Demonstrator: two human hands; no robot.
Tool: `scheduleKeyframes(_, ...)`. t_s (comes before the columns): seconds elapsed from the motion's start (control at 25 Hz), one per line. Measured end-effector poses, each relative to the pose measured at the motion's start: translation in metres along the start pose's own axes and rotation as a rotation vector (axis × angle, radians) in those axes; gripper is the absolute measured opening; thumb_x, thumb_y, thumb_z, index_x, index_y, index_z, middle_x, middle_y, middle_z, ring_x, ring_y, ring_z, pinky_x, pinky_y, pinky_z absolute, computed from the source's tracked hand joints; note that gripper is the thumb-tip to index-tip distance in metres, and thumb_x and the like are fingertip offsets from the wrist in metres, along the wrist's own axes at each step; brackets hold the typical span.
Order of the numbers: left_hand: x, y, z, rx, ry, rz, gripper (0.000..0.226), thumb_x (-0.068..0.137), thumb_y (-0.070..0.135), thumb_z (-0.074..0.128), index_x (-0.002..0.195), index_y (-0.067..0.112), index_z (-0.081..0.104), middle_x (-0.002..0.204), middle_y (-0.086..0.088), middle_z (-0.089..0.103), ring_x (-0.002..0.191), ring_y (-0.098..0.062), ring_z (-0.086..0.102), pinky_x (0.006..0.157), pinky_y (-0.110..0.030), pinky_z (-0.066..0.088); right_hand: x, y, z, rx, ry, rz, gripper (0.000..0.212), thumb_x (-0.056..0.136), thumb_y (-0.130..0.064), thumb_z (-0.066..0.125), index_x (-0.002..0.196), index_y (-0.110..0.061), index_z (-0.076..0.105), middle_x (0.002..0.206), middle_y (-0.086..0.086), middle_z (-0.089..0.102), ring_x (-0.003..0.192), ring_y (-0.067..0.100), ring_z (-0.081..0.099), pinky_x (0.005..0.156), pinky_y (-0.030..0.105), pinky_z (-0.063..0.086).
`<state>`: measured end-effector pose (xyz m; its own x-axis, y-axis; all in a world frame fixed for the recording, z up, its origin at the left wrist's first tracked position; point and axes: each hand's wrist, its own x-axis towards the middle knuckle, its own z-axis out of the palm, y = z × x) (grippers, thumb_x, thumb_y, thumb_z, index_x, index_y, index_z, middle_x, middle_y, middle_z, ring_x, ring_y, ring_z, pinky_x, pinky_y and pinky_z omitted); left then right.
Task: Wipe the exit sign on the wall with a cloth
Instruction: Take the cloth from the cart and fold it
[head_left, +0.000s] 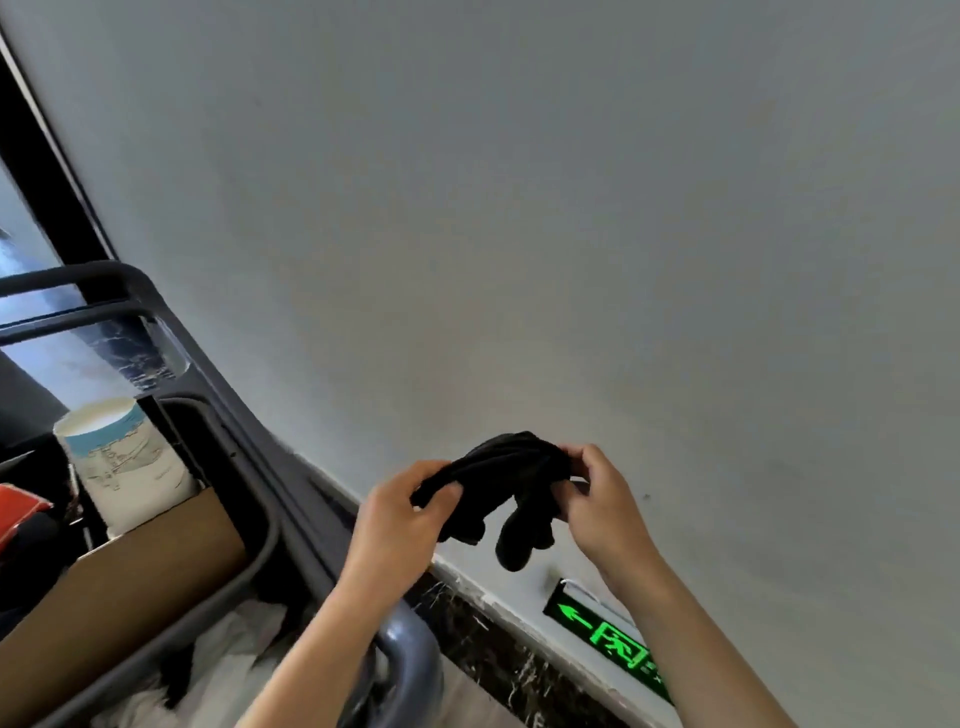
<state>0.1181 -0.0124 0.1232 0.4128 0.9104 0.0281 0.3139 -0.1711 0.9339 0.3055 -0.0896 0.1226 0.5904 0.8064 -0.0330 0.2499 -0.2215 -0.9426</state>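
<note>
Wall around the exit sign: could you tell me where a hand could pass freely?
The grey wall is bare above the exit sign and to its right. Left is crowded: the cart stands near the wall. Both hands hold the black cloth just above the sign.

The cloth (498, 483) was black. The sign (605, 636) glowed bright green, arrow and running figure on a dark ground. The wall (519, 234) was plain pale grey-white, with a dark, white-veined marble skirting (498, 649) along its foot. The cart (291, 499) frame was dark grey. In it stood a white tub (122, 457) banded in blue, a brown cardboard box (130, 587), and something red (21, 509).
</note>
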Motion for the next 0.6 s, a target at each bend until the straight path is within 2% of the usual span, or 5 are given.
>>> scheduleKeyframes(0.08,-0.007,0.024,0.043,-0.113,-0.078,0.023,0.028,0.093,0.018,0.063,0.087,0.045,0.067,0.079,0.021,0.074,0.075,0.001,0.069,0.058,-0.010,0.050,-0.017,0.009,-0.033,0.299,0.136,0.087,0.027,0.092,-0.001,0.055,0.100,-0.024,0.066,0.101,0.004,0.073,0.086,0.016,0.073,0.075,0.033,0.059)
scheduleKeyframes(0.24,-0.030,0.056,0.129,-0.147,-0.230,0.070,0.029,0.094,0.014,0.062,0.083,0.040,0.068,0.077,0.017,0.073,0.071,-0.004,0.068,0.059,-0.024,0.055,-0.053,0.032,-0.088,0.716,0.340,0.231,0.019,0.093,-0.002,0.057,0.108,-0.007,0.067,0.094,0.012,0.078,0.086,0.024,0.075,0.065,0.028,0.058)
scheduleKeyframes(0.32,-0.044,0.063,0.167,-0.165,-0.299,0.077,0.022,0.093,0.012,0.062,0.092,0.033,0.070,0.078,0.022,0.073,0.071,0.000,0.068,0.056,-0.015,0.051,-0.072,0.046,-0.115,0.759,0.407,0.243,0.018,0.092,-0.006,0.059,0.109,-0.007,0.067,0.091,0.012,0.079,0.083,0.026,0.075,0.058,0.026,0.056)
scheduleKeyframes(0.44,-0.068,0.067,0.216,-0.173,-0.349,0.081,0.032,0.092,0.010,0.064,0.096,0.041,0.065,0.085,0.028,0.071,0.080,0.006,0.067,0.065,-0.011,0.053,-0.097,0.077,-0.153,0.759,0.460,0.288,0.019,0.092,-0.009,0.060,0.109,-0.012,0.067,0.095,0.010,0.078,0.086,0.022,0.075,0.058,0.030,0.056)
scheduleKeyframes(0.6,-0.084,0.044,0.270,-0.162,-0.391,0.092,0.034,0.092,0.008,0.064,0.105,0.040,0.067,0.090,0.014,0.075,0.088,-0.007,0.071,0.079,-0.032,0.059,-0.113,0.127,-0.179,0.799,0.439,0.311,0.019,0.093,-0.009,0.059,0.108,-0.017,0.069,0.101,0.009,0.077,0.094,0.023,0.073,0.065,0.045,0.059)
